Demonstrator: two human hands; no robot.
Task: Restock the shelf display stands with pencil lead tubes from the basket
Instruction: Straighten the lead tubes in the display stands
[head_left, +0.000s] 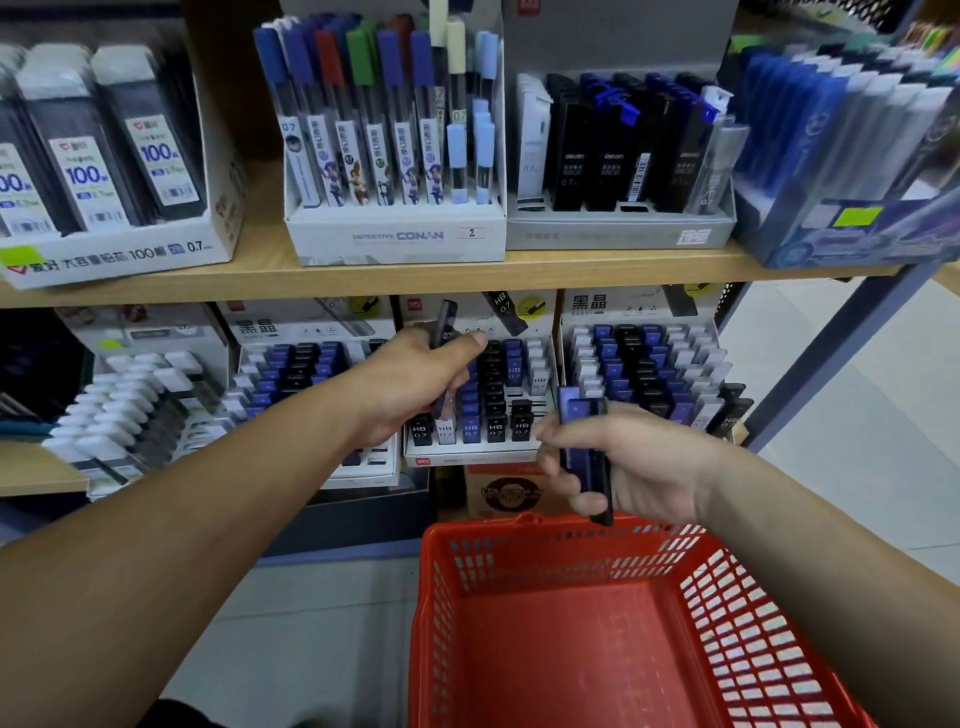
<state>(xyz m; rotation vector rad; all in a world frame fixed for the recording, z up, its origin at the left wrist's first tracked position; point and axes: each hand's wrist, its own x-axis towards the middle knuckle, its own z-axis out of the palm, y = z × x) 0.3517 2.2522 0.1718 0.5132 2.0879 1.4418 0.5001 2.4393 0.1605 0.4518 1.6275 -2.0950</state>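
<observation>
My left hand (415, 384) grips a black pencil lead tube (444, 322) upright, its top sticking out above my thumb, right in front of the middle display stand (478, 454) on the lower shelf. That stand holds rows of black, blue and white HB 0.7 tubes (483, 415). My right hand (623, 462) grips a small bunch of blue and black lead tubes (584, 457), held upright just above the far rim of the red basket (519, 571). The basket's floor shows no tubes.
More tiered lead stands sit left (311, 374) and right (644, 374) of the middle one. The upper wooden shelf (363, 278) carries boxes of leads, including a Conan box (395, 239). A grey metal upright (831, 358) bounds the shelf on the right.
</observation>
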